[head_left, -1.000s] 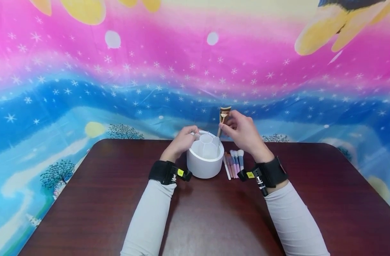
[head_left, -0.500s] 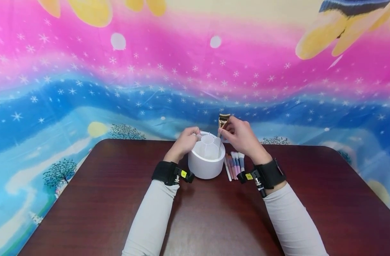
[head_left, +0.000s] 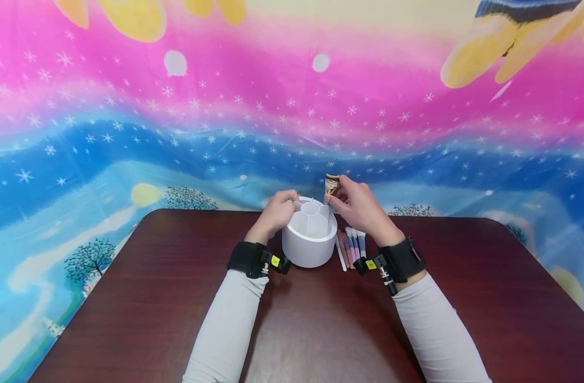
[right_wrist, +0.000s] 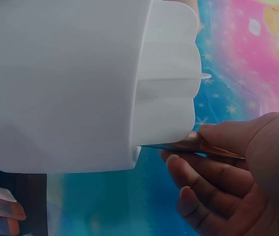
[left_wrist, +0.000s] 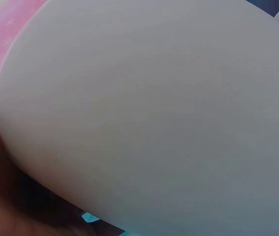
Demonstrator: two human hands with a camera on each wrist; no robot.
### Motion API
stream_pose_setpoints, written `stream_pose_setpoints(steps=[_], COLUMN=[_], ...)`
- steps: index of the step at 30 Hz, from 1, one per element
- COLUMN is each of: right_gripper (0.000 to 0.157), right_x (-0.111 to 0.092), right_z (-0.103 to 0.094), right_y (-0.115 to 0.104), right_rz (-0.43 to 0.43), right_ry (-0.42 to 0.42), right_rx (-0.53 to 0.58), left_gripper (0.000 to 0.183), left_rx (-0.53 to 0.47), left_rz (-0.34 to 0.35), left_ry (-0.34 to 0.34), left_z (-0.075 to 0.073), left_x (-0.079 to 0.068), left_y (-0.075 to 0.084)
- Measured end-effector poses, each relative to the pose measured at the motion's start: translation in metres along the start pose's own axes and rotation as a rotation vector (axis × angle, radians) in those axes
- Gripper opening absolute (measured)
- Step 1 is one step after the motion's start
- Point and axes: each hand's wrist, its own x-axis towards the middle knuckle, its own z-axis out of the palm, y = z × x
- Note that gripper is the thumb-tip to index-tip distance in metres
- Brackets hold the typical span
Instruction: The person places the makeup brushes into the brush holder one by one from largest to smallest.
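A white round brush holder (head_left: 308, 251) with scalloped inner compartments stands on the table at the middle of the head view. My left hand (head_left: 277, 211) grips its far left rim; in the left wrist view the holder's smooth wall (left_wrist: 149, 108) hides most of the fingers. Between thumb and fingertips, my right hand (head_left: 361, 206) pinches a makeup brush (head_left: 331, 184) near its gold ferrule, head upward. In the right wrist view the brush (right_wrist: 193, 144) has its handle end inside the holder's right edge, between the outer wall and the scalloped insert (right_wrist: 166, 78).
Several makeup brushes (head_left: 353, 249) with pink, white and blue-grey parts lie side by side just right of the holder. The dark red wooden table (head_left: 292, 330) ends at a printed cloth backdrop (head_left: 253, 96) behind the hands.
My right hand has lowered the makeup brush, so its gold head sits lower and closer to the holder's rim. The left hand keeps its grip on the holder.
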Motion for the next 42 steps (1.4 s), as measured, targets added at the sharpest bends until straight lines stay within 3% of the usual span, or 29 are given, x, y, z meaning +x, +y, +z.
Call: stream_pose_setpoints(steps=[17,26,42], right_gripper=[0.021,0.023,0.028], right_x=[0.0009,0.0018,0.0004], right_z=[0.0046,0.0046,-0.0030], right_y=[0.0040,0.0064,0.0094], right_rz=[-0.020,-0.045,-0.014], right_ry=[-0.074,-0.068,-0.031], right_rx=[-0.059,-0.056,-0.070], left_gripper=[0.019,0.019,0.019], left_rx=[0.025,0.011,0.016], left_rz=[-0.026,-0.023,-0.024], left_ry=[-0.003,-0.008,-0.003], left_z=[0.0028,0.0028,0.0032], left_x=[0.0007,0.0016,0.0005], left_y=[0.0018,0.0004,0.0027])
